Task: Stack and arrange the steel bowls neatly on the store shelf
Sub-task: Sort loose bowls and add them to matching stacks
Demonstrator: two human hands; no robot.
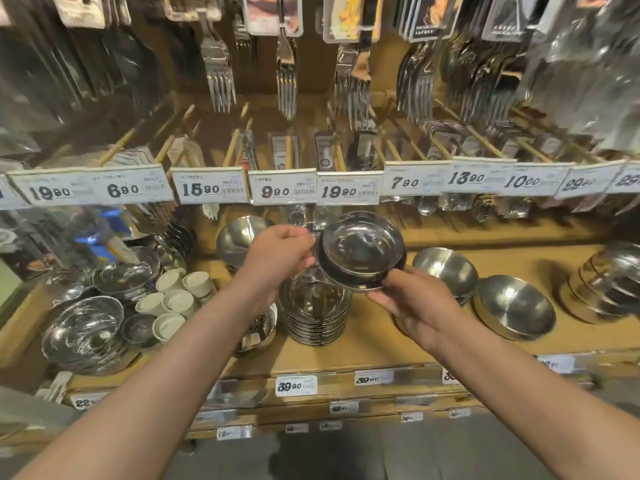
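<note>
Wooden store shelf point(381, 344) runs across the view, with price tags point(296, 386) clipped along its front edge and packaged forks point(218, 74) hanging on pegs above a second row of tags. Above the middle of the shelf, the left hand point(280, 254) and the right hand point(419, 303) hold a few nested steel bowls point(362, 251) between them, tilted so the open side faces the camera. The left hand's fingers curl against the bowls' left rim; the right hand pinches the lower right rim from beneath. Directly below the held bowls stands a tall stack of bowls point(315, 313) near the shelf's front edge. Toward the right end lie loose matte bowls point(514, 306), tipped on their sides. At the left end sit wide shiny bowls point(83, 332) and small white cups point(180, 301).
</note>
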